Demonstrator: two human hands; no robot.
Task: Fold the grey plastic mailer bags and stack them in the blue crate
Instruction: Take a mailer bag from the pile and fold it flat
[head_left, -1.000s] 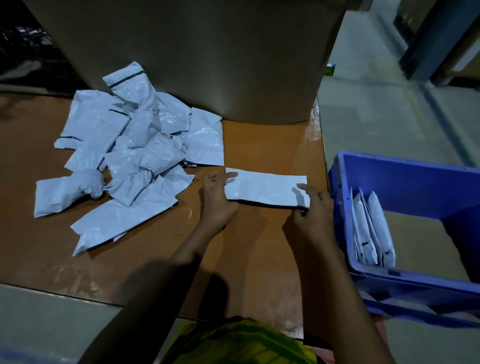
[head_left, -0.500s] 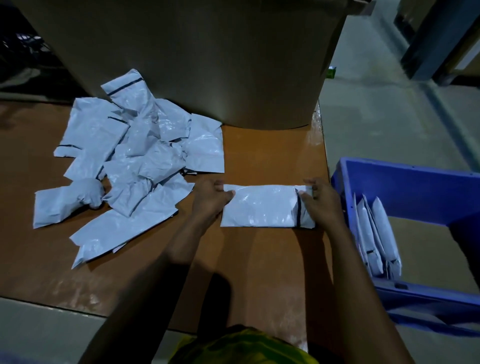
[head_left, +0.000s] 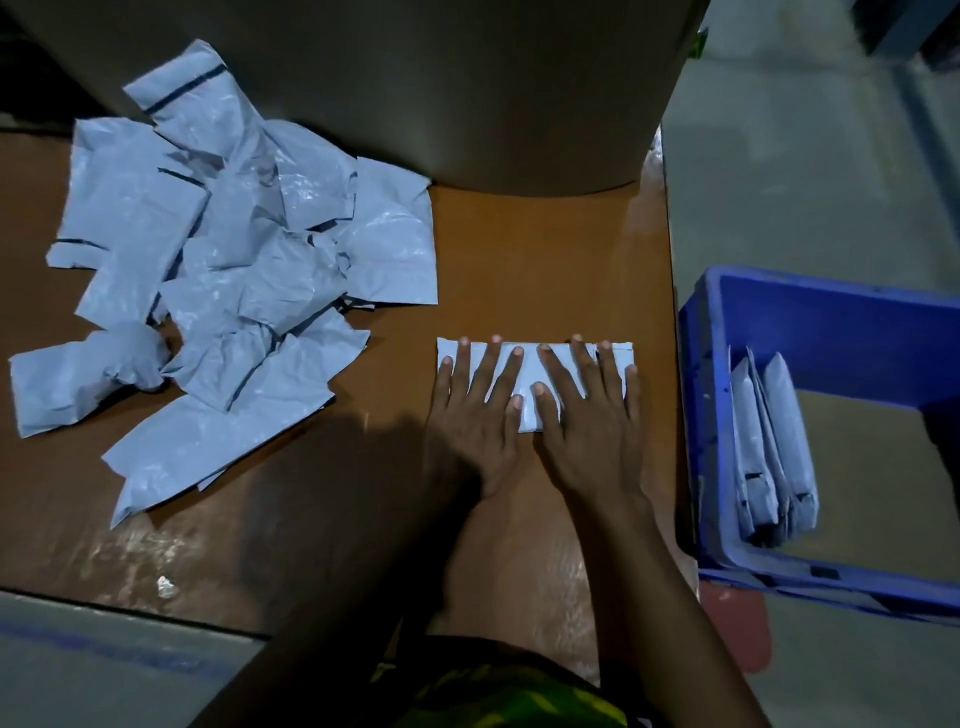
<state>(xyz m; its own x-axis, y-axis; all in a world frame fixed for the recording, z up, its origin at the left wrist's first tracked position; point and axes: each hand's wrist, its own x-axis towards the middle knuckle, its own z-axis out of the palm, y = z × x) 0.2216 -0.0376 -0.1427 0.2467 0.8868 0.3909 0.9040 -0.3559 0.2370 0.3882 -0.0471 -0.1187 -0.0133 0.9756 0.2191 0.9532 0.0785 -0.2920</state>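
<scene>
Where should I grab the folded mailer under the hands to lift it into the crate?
The folded mailer lies flat, long side left to right, its right end nearest the blue crate. Probably pinch that short end from the right with the right hand, thumb slid under, fingers on top, clamping the layers shut.

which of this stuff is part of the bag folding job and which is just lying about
Job: mailer pressed flat under left hand and right hand; unfolded mailer pile; blue crate; folded mailers in it.
Lying about: big cardboard box; pale scrap on the table.
</scene>
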